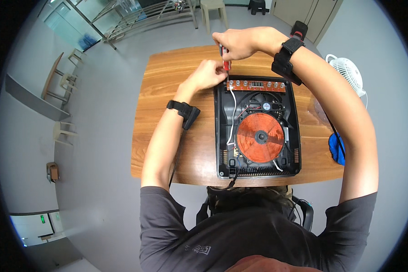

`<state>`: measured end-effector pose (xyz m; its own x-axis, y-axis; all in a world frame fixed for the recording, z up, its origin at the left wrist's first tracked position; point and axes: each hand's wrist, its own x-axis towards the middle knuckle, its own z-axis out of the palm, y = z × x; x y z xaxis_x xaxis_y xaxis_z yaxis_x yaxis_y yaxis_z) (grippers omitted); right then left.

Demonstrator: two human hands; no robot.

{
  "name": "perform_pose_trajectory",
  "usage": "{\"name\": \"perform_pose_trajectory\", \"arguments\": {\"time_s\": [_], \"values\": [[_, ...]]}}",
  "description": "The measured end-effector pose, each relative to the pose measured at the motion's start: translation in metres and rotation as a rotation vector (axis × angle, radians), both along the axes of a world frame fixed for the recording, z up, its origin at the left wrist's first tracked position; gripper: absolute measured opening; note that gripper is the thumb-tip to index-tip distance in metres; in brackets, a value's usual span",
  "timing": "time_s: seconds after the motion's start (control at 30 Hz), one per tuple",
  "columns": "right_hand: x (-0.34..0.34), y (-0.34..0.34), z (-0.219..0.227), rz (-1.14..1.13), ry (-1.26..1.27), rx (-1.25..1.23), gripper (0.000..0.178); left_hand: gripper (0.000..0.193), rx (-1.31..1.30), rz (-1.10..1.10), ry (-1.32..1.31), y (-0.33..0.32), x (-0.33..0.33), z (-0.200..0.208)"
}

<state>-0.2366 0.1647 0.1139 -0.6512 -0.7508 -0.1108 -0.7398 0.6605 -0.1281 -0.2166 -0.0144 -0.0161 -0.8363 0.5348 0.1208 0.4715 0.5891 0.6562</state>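
An opened induction cooker (220,131) lies on the wooden table, its black shell exposing a round copper coil (249,136). Along its far edge runs an orange circuit board (263,89) with a small display and several round buttons. My right hand (240,44) grips the red-and-dark handle of a screwdriver (226,64), held upright with its shaft pointing down at the board's left end. Beside the shaft, my left hand (208,75) is closed at the cooker's far left corner; what its fingertips pinch, if anything, is hidden. The screwdriver's tip is too small to make out.
On the right of the wooden table (177,149) are a white desk fan (348,75), a clear container (319,111) and a blue cloth-like item (336,148), partly behind my right arm. A black cable (233,182) leaves the cooker's near edge. Stools (213,11) stand beyond the table.
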Motion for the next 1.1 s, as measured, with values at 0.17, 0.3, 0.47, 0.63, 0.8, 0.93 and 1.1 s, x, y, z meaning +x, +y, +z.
{"name": "perform_pose_trajectory", "arguments": {"time_s": [0.17,0.3,0.47,0.63,0.8,0.93,1.1], "values": [[-0.005,0.000,0.000,-0.059,-0.020,0.065,0.041,0.034,0.164,-0.026,0.086,0.001,0.004,0.020],[0.012,-0.007,0.020,-0.169,-0.115,0.167,0.049,0.037,0.139,0.034,0.218,0.010,0.007,0.030],[-0.002,-0.003,0.007,-0.139,0.059,0.227,0.057,0.027,0.292,0.145,0.095,0.020,0.019,0.036],[-0.004,0.015,0.006,0.046,0.062,0.030,0.045,0.036,0.265,0.213,0.016,0.021,0.013,0.033],[0.010,0.002,0.012,-0.139,0.031,0.111,0.039,0.026,0.313,0.129,0.023,0.019,0.014,0.031],[0.027,-0.010,0.022,-0.136,0.042,0.154,0.047,0.024,0.314,0.173,0.042,0.018,0.014,0.035],[0.025,-0.008,0.021,-0.186,0.044,0.148,0.045,0.026,0.337,0.256,-0.030,0.025,0.027,0.049]]}}
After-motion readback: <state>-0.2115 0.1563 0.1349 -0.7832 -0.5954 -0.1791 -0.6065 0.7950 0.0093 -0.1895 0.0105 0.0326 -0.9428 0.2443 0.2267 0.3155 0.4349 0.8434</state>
